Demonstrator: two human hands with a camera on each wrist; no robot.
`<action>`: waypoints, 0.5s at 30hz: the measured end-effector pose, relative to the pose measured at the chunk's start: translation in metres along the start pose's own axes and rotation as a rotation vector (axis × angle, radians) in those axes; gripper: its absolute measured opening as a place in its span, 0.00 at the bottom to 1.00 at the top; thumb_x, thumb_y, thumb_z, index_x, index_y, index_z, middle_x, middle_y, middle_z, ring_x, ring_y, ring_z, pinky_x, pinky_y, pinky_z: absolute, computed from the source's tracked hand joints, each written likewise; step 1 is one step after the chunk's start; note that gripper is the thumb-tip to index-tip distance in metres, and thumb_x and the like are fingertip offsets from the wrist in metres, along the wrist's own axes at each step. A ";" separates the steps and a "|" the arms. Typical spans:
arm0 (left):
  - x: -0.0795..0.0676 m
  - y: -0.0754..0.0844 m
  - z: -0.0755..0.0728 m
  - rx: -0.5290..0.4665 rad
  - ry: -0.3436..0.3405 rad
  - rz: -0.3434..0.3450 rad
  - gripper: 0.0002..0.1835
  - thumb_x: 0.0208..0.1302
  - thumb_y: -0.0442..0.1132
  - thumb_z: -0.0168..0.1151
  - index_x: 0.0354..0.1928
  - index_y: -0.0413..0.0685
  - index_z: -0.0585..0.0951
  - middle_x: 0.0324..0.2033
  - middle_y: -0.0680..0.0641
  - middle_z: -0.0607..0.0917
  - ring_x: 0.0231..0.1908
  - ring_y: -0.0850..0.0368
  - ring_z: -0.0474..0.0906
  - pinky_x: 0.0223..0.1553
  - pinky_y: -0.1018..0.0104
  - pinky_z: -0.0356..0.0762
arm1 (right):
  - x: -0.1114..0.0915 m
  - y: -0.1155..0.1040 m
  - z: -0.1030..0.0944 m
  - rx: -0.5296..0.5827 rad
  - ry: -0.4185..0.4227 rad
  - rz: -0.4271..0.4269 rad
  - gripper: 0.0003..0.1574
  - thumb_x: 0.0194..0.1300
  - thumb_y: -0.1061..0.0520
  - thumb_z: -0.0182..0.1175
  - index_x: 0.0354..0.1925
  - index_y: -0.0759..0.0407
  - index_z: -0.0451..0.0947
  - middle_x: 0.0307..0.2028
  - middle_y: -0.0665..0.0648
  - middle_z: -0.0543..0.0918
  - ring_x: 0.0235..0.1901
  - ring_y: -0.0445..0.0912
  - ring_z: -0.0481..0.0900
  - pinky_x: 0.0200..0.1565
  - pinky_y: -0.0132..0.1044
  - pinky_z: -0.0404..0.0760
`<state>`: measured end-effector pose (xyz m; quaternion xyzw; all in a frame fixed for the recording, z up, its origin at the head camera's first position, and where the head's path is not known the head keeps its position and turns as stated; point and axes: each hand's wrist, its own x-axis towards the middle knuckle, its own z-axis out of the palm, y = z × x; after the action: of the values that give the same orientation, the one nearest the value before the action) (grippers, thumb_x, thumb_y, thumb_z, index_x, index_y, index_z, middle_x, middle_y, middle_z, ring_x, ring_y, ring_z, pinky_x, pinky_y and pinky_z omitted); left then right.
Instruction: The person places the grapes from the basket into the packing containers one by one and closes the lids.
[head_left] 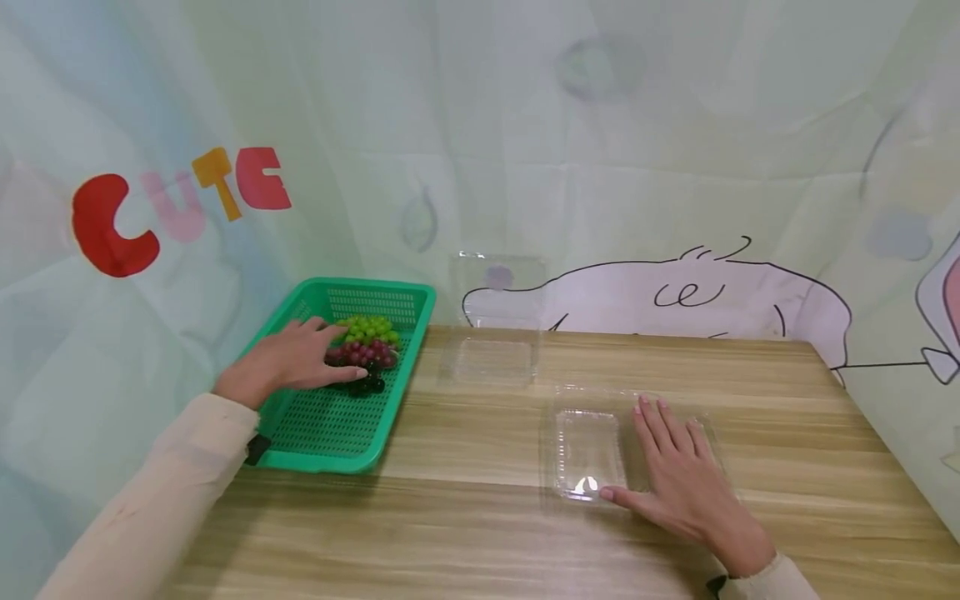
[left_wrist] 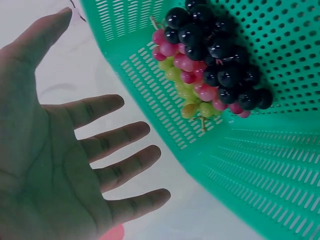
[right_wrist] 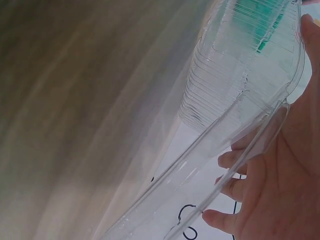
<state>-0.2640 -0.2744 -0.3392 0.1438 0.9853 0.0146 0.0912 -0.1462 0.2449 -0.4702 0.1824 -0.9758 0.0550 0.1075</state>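
Note:
My left hand (head_left: pixel 296 354) reaches over a green plastic basket (head_left: pixel 322 433), fingers spread above the grapes. Inside lie three bunches: green grapes (head_left: pixel 371 327) at the back, red grapes (head_left: pixel 378 355) in the middle and black grapes (head_left: pixel 369 385) in front. In the left wrist view the palm and straight fingers (left_wrist: pixel 120 137) are bare, apart from the fruit. My right hand (head_left: pixel 678 475) lies with extended fingers over the right part of an opened clear plastic clamshell box (head_left: pixel 588 450). The right wrist view shows its ribbed wall (right_wrist: pixel 215 75) and rim beside the palm.
A second clear clamshell box (head_left: pixel 491 360) stands at the back of the wooden table (head_left: pixel 465 533), its lid (head_left: pixel 498 292) upright near the wall. Printed fabric walls (head_left: pixel 360 100) enclose the table at the back, left and right.

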 end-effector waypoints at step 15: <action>0.004 -0.009 0.010 -0.016 -0.060 -0.015 0.56 0.63 0.76 0.53 0.75 0.35 0.63 0.71 0.23 0.60 0.70 0.18 0.52 0.62 0.24 0.61 | 0.000 0.000 0.000 0.000 0.003 0.001 0.75 0.55 0.14 0.54 0.76 0.69 0.55 0.77 0.67 0.56 0.76 0.64 0.52 0.71 0.67 0.55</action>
<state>-0.2684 -0.2820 -0.3499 0.1362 0.9830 0.0175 0.1222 -0.1465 0.2446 -0.4699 0.1818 -0.9757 0.0552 0.1091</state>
